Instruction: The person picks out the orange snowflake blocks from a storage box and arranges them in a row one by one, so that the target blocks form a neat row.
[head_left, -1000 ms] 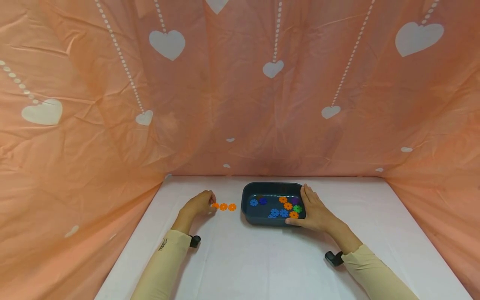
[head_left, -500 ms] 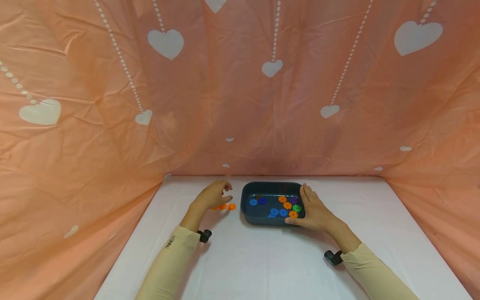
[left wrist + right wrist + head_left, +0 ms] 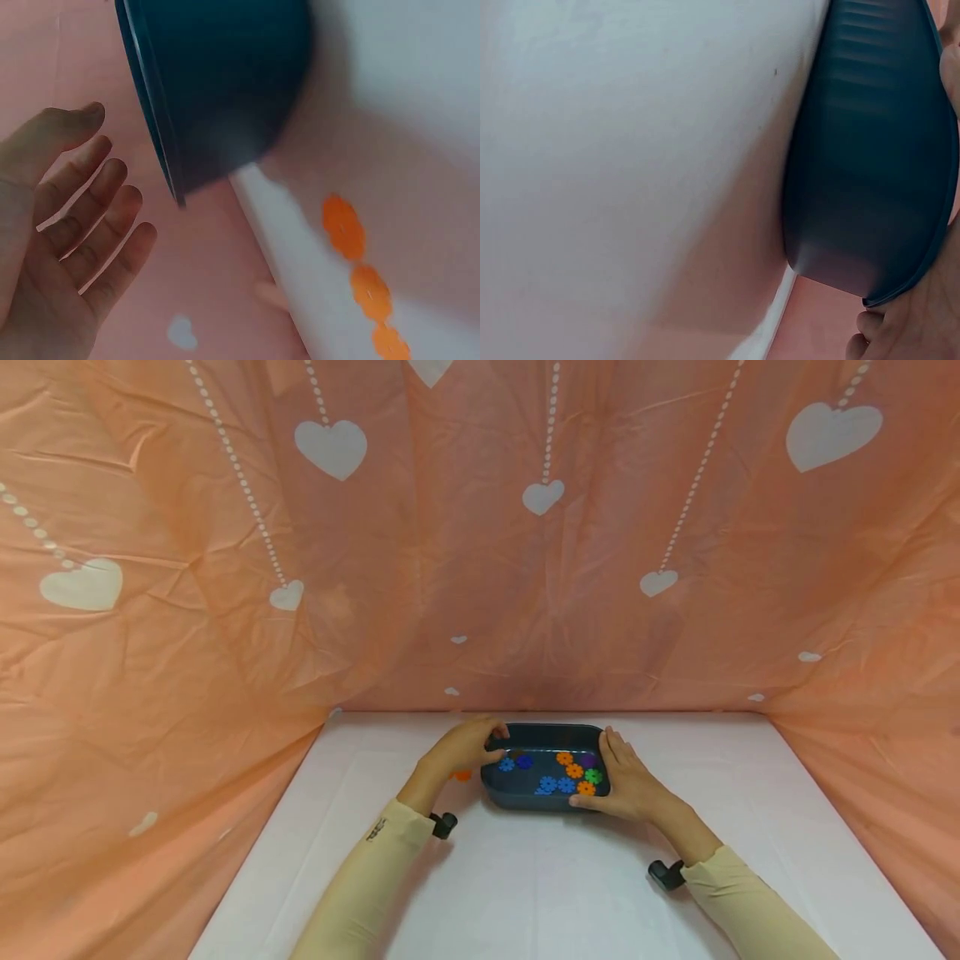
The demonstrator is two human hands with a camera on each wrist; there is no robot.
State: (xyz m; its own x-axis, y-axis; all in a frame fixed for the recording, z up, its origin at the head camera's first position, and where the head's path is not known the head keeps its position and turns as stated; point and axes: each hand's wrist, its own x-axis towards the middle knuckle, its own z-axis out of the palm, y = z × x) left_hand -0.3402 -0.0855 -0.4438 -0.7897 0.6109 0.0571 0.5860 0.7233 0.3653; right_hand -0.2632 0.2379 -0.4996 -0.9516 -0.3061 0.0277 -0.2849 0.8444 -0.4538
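A dark blue-green tray (image 3: 525, 802) stands on the white table with blue, orange, green and purple flower-shaped pieces inside. My left hand (image 3: 459, 752) hovers at the tray's left edge, fingers loosely bent and apart; in the left wrist view the hand (image 3: 75, 217) holds nothing, beside the tray (image 3: 217, 82). My right hand (image 3: 633, 785) rests against the tray's right end, thumb on the front rim and fingers at the far side. Orange flower pieces (image 3: 370, 292) lie in a row on the table left of the tray, mostly covered by my left hand in the head view.
A white cloth (image 3: 540, 885) covers the table. Behind and at both sides hangs a peach curtain (image 3: 480, 568) with white hearts, meeting the table's back edge. Dark wrist cameras sit on both wrists.
My left hand has moved right from the far end of the orange row, over the pieces, to the tray's left edge, and its fingers have spread. The right hand and tray have stayed put.
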